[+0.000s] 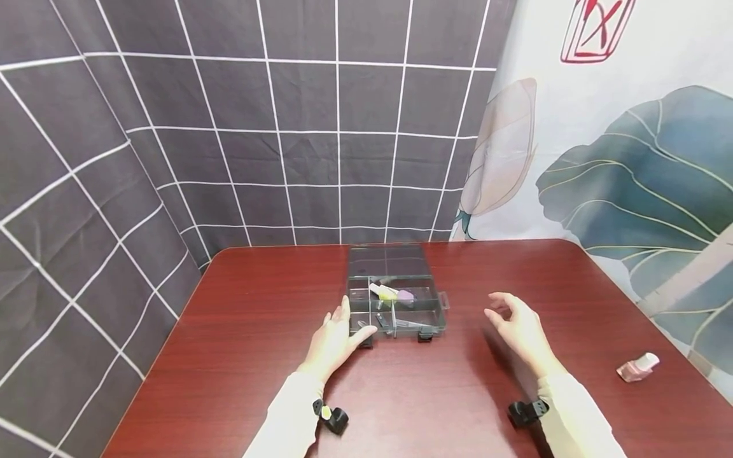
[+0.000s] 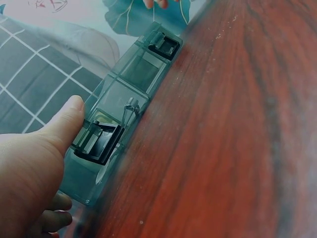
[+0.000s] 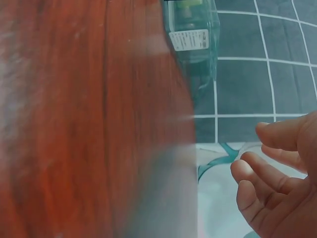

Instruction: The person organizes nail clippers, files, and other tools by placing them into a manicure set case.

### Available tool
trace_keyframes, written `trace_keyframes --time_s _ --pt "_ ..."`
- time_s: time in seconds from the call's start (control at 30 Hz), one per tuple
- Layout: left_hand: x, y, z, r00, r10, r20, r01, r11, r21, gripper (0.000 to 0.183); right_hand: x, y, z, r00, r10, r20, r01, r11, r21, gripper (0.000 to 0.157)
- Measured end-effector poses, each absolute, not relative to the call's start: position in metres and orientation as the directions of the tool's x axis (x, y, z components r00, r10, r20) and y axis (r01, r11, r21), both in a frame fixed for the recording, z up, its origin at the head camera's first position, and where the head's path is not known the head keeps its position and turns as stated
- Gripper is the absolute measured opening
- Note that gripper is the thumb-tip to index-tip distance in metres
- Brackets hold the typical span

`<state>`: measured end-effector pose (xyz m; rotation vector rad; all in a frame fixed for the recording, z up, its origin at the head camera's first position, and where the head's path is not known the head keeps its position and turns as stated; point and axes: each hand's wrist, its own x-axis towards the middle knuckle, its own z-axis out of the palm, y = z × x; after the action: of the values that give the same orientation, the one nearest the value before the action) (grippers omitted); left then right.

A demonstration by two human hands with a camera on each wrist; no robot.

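Observation:
A clear grey compartment box [image 1: 409, 294] with black latches [image 2: 101, 144] lies on the table, its lid [image 1: 386, 261] tipped back toward the wall. My left hand [image 1: 331, 340] holds its front left corner, thumb over the front rim and fingers along the left side. In a back compartment are a yellow-and-white piece [image 1: 386, 292] and a purple piece [image 1: 405, 295]. A small metal item [image 2: 130, 111], like a nail clipper, shows through the front wall. My right hand [image 1: 520, 332], fingers loosely bent and holding nothing, hovers right of the box.
A pink nail polish bottle [image 1: 635, 368] with a white cap lies on its side near the right edge of the red-brown table [image 1: 258, 331]. Grey checked cloth [image 1: 303, 152] hangs behind, and a leaf-printed cloth [image 1: 641, 178] hangs to the right.

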<state>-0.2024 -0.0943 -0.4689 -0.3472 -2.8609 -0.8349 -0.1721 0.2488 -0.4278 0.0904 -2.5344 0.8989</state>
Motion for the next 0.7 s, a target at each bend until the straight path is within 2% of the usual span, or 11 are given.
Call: trace_keyframes --time_s 0.3,0.7 --pt "-0.204 -0.094 -0.471 -0.963 0.192 0.191 0.265 0.816 0.514 0.098 -0.152 0.268 -0.433 -0.899 0.146 0.412 -0.134 0.805 -0.578 0.028" --pt "-0.204 -0.095 -0.47 -0.963 0.192 0.192 0.265 0.812 0.52 0.097 -0.125 0.292 -0.432 -0.865 0.328 0.38 0.017 0.775 -0.631 0.031"
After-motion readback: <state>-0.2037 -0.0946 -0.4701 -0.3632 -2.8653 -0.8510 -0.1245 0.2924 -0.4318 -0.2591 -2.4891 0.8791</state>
